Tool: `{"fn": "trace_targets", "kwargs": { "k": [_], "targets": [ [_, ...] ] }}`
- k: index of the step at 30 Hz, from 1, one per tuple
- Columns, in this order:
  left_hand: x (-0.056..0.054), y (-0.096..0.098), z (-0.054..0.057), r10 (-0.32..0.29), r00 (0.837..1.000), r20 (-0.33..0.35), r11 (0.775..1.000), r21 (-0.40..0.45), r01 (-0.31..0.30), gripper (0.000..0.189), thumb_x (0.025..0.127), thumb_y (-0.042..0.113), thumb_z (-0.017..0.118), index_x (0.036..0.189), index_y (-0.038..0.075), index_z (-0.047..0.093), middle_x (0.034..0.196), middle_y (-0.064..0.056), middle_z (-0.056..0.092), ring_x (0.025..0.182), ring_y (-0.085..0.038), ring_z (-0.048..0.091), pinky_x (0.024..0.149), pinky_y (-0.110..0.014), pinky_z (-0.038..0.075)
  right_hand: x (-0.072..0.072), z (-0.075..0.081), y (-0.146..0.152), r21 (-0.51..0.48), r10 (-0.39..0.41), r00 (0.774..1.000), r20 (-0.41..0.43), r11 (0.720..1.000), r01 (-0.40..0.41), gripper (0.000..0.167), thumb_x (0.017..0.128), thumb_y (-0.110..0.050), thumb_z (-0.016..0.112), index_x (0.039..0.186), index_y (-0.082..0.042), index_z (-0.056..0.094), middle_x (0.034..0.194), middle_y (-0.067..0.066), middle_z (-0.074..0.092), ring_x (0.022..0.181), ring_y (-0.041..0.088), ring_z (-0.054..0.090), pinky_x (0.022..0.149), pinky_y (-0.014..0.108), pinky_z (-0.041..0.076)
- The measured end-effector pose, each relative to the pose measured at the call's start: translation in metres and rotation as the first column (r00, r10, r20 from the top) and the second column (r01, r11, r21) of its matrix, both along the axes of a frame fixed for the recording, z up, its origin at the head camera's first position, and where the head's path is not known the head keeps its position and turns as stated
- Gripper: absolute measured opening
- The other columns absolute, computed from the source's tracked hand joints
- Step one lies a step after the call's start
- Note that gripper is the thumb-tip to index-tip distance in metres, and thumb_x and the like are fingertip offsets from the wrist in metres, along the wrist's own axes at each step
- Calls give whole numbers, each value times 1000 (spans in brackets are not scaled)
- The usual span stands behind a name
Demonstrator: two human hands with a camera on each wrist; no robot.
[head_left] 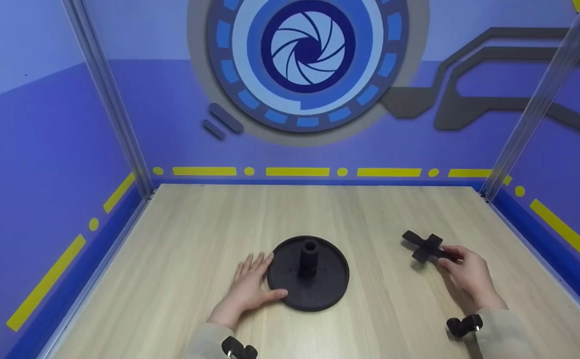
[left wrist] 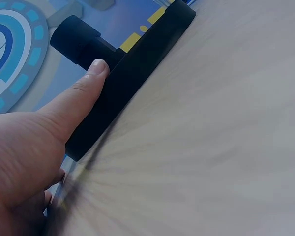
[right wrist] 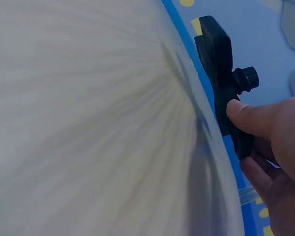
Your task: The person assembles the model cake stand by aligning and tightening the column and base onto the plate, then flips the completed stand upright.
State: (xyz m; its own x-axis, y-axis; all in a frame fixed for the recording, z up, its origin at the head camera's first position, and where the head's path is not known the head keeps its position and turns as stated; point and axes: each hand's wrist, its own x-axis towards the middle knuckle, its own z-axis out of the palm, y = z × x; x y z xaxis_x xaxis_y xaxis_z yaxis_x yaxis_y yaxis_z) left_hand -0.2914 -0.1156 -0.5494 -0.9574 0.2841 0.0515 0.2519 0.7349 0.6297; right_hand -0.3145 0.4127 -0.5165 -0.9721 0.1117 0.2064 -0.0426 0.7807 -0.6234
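A round black disc-shaped base [head_left: 325, 294] with a raised rim lies on the table, a hollow upright post [head_left: 309, 259] standing near its middle. At its left side my left hand [head_left: 251, 286] rests with fingers spread and straight, the thumb [left wrist: 81, 93] laid over the rim. To the right, my right hand [head_left: 472, 276] pinches one arm of a black cross-shaped piece [head_left: 427, 245] between thumb and fingers. That piece is held above the tabletop, its shadow beneath it. In the right wrist view a short round stub [right wrist: 247, 79] sticks out from one face of the cross.
The pale wooden table [head_left: 210, 219] is bounded by blue printed panels [head_left: 170, 114] at the back and both sides. Metal corner posts [head_left: 115, 109] rise at the back left and back right. A small black device [head_left: 464, 325] sits at each wrist.
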Motion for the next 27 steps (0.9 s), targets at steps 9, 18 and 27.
{"fn": "trace_targets", "kwargs": {
  "k": [9,18,27],
  "targets": [
    [0,0,-1,-6,1000,-15,1000,1,6,107,81,61,79,162,10,32,168,-25,26,158,-50,11,130,-65,5,3,15,-9,-50,25,999,-22,998,-26,41,96,-20,73,129,3,68,123,26,71,98,1,64,77,0,42],
    [1,-1,-1,-8,1000,-6,1000,6,8,107,81,61,79,162,10,31,169,-24,25,158,-50,10,130,-65,4,3,26,-21,-32,59,997,-46,998,-61,35,100,-25,68,124,0,72,118,21,74,92,-6,59,76,5,48],
    [0,-1,-1,-6,1000,-11,1000,3,6,108,80,62,79,162,11,32,169,-23,25,158,-49,10,130,-65,4,5,33,-29,-52,85,996,-32,995,-87,34,103,-26,64,124,-1,72,111,18,77,91,4,68,73,13,52]
  ]
}}
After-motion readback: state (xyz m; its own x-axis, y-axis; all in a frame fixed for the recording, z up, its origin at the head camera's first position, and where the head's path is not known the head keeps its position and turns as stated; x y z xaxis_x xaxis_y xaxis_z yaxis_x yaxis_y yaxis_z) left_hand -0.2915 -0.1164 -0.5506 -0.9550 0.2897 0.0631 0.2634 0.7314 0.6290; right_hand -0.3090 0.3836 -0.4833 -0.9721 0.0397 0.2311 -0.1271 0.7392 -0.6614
